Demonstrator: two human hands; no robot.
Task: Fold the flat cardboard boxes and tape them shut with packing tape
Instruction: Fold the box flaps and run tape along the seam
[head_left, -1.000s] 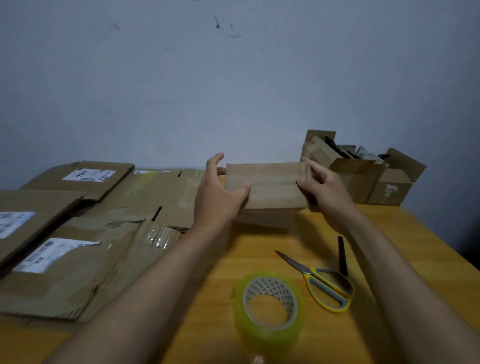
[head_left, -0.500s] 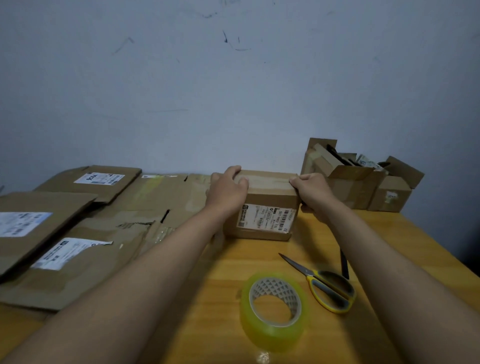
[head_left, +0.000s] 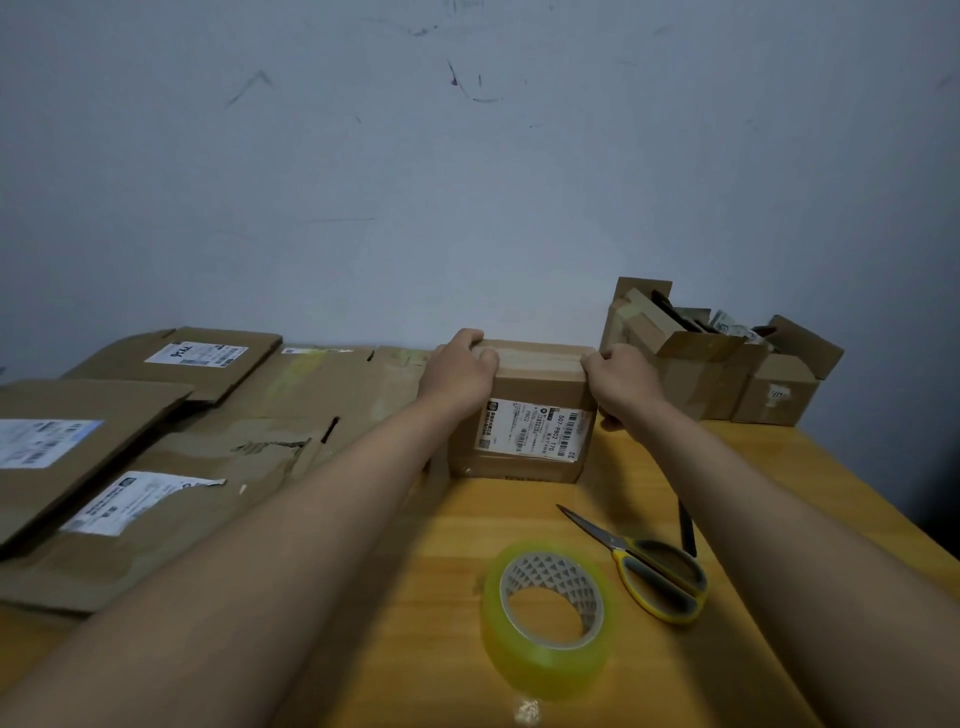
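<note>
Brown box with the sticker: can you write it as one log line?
step: folding | brown cardboard box with white label: upright on table | left hand: grips top | right hand: grips top | yellow-tinted tape roll: untouched

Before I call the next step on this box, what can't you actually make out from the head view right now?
- Box top seam: whether taped, hidden under the left hand and right hand.
- Box far side and bottom: turned away, against the table.
- Shipping label: print too small to read.
- Tape roll: loose end not visible.
- Open boxes on the right: contents dark and blurred.
</note>
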